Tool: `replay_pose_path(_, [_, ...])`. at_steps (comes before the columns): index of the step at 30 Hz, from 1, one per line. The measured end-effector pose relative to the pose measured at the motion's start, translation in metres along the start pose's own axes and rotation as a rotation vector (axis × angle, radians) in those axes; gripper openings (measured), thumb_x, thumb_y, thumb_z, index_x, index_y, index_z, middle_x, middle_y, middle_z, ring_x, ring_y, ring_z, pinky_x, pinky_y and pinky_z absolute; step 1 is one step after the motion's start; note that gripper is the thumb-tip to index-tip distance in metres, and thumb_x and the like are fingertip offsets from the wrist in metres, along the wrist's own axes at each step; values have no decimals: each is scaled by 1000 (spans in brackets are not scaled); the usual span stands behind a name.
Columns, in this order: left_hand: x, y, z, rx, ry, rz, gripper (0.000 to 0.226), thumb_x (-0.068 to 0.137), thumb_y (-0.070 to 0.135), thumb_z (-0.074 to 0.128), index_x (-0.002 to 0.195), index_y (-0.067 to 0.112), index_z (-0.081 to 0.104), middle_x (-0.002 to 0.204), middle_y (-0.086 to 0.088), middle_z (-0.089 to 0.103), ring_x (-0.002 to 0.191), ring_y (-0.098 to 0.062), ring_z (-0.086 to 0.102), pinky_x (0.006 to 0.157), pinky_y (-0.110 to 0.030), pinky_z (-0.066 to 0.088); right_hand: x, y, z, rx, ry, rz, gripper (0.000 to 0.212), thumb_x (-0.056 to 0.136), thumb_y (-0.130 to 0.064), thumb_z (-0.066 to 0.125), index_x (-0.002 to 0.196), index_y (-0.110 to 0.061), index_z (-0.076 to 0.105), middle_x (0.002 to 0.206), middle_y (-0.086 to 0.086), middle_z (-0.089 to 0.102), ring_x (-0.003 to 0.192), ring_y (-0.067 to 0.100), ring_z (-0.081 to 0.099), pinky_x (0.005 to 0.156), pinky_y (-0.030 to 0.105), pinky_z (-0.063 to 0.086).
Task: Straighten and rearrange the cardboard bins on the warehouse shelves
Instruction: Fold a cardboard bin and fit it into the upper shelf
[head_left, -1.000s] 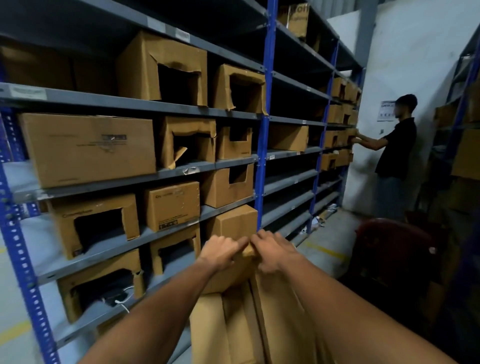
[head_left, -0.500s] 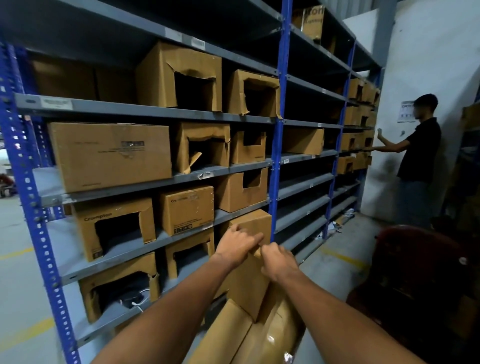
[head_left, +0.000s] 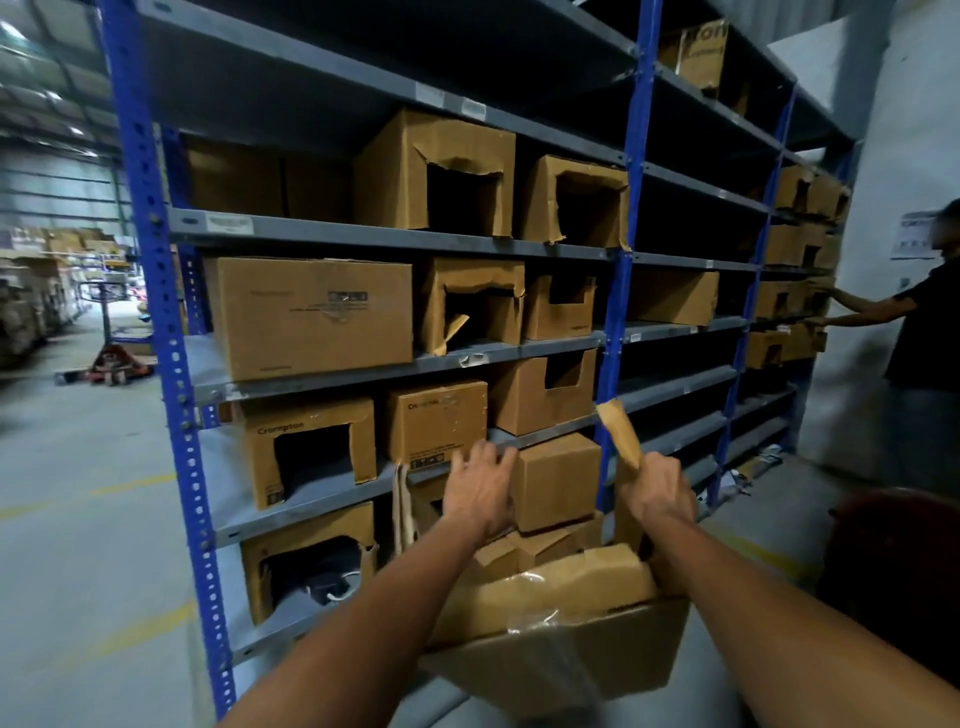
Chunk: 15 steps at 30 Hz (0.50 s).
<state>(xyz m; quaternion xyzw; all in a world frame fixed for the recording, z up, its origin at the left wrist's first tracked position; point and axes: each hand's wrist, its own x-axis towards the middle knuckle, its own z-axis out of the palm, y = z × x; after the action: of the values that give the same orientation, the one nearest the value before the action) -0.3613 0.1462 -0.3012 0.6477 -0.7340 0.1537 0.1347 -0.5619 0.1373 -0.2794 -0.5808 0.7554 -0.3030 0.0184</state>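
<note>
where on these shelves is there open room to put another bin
Most open: the middle bay right of the blue upright. Bare shelf runs under the lone plain box, and the levels below it look bare too. Also a small gap left of the Crompton bin. Crowded: the left bay's rows, and the low spot where the left hand and right hand work.

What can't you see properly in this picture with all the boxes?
Head view only:
- Inside the brown cardboard bin with the cut-out front: too dark.
- Fingertips of the left hand: hidden behind the plain brown cardboard box it touches.
- Open cardboard box at the bottom: motion blur and the forearms cover it.
- Small print on the large closed cardboard box: too small.
- The torn cardboard strip that the right hand grips: blurred.
</note>
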Motion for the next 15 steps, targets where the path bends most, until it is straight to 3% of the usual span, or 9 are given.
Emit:
replay_pose_path(2, [-7, -22, -3, 55, 76, -133, 82, 86, 36, 62, 150, 17, 15, 157, -15, 13, 147, -34, 0, 118, -54, 5, 4, 1, -16, 27, 33, 28, 20, 91, -15, 62, 107, -4, 61, 110, 16, 62, 103, 36, 61, 69, 35, 44])
replay_pose_path(4, [-11, -47, -9, 94, 150, -288, 90, 86, 44, 60, 153, 18, 6, 160, -16, 2, 146, -38, -8, 117, -58, 4, 9, 5, -30, 72, 72, 53, 24, 89, -14, 65, 106, 1, 62, 108, 20, 62, 103, 39, 61, 71, 38, 47])
replay_pose_path(6, [-10, -64, -16, -47, 179, -489, 95, 84, 50, 60, 153, 20, 2, 159, -16, 4, 145, -43, 5, 113, -64, 12, 13, 8, -43, 125, 124, 79, 24, 87, -12, 64, 106, 3, 62, 106, 23, 62, 100, 41, 61, 73, 42, 50])
replay_pose_path(7, [-10, -67, -23, -237, 156, -601, 94, 83, 50, 63, 152, 20, 5, 158, -18, 13, 141, -43, 20, 108, -64, 22, 14, 8, -48, 142, 147, 88, 24, 87, -11, 63, 106, 4, 62, 105, 23, 62, 99, 41, 61, 73, 43, 51])
replay_pose_path(9, [-8, -62, -34, -715, 77, -745, 69, 84, 43, 68, 136, 11, 35, 136, -20, 47, 110, -32, 57, 92, -49, 49, 13, 4, -57, 167, 182, 76, 22, 86, -10, 61, 104, 4, 62, 105, 24, 62, 98, 42, 61, 75, 43, 51])
replay_pose_path(10, [-10, -56, -38, -876, 8, -755, 47, 85, 37, 69, 116, 7, 50, 117, -15, 59, 90, -23, 62, 77, -37, 55, 11, -1, -60, 175, 197, 68, 21, 87, -9, 60, 103, 4, 62, 105, 24, 62, 99, 42, 61, 77, 43, 51])
replay_pose_path(12, [-15, -45, -39, -915, -13, -707, 19, 86, 22, 69, 92, 7, 58, 98, -9, 64, 76, -15, 60, 64, -26, 54, 4, -11, -66, 186, 218, 40, 20, 87, -9, 60, 103, 3, 63, 103, 23, 64, 99, 41, 62, 79, 43, 51])
replay_pose_path(15, [-20, -38, -43, -891, 143, -712, 14, 87, 4, 63, 98, 6, 55, 93, -7, 56, 80, -15, 55, 65, -23, 47, -2, -18, -76, 182, 248, 19, 20, 88, -10, 59, 104, 1, 64, 104, 21, 64, 99, 40, 62, 79, 42, 52])
